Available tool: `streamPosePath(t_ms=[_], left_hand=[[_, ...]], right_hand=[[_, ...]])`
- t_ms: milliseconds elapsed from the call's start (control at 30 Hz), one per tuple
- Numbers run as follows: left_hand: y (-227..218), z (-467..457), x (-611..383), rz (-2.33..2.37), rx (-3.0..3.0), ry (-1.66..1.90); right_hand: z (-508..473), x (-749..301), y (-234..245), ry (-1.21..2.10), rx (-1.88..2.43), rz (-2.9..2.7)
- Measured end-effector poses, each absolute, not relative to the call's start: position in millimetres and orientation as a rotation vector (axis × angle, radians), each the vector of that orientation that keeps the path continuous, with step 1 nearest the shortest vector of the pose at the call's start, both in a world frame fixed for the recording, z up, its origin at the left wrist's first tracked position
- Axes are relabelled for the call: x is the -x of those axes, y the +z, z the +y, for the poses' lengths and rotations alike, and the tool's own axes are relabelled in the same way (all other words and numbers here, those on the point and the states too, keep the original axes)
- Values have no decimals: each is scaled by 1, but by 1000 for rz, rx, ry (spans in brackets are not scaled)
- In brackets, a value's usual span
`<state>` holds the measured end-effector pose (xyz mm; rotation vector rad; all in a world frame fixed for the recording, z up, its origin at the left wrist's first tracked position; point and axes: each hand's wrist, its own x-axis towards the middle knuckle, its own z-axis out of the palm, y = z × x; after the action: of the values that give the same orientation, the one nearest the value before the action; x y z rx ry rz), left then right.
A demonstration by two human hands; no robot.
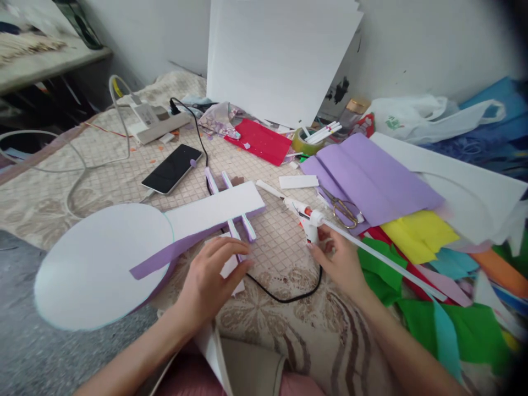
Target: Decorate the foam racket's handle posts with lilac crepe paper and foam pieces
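A white foam-board shape (111,258) with a round body and a long neck lies at the left, its edges covered in purple. Short white and purple pegs (248,226) stick out on both sides of the neck. My left hand (214,275) hovers by the near pegs, thumb and fingers curved and apart. Below it are small white pieces (238,288), partly covered by the hand. My right hand (336,256) grips the handle of a white hot glue gun (309,226), its nozzle toward the neck. A long glue stick (383,257) sticks out of its back.
Scissors (344,210) lie on purple sheets (371,176). Coloured scraps, including green felt (454,330), crowd the right side. A phone (173,169) and a power strip (160,127) sit at the back left. The gun's black cord (284,301) loops between my hands. White boards (280,55) lean on the wall.
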<state>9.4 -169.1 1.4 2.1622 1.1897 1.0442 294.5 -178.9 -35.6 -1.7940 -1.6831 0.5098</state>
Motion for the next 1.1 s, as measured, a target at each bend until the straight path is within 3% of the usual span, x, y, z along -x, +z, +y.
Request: streamPosePath(t_ms=[300, 567, 1100], left_hand=[[-12, -174, 15, 1392, -2229, 1002], [-25, -180, 17, 1381, -2286, 1079], [-24, -167, -5, 1361, -2273, 1110]], right_hand=[[-148, -283, -38, 523, 1869, -1710], [-176, -287, -6, 932, 1663, -1739], [-175, -286, 12, 1156, 1474, -2213]])
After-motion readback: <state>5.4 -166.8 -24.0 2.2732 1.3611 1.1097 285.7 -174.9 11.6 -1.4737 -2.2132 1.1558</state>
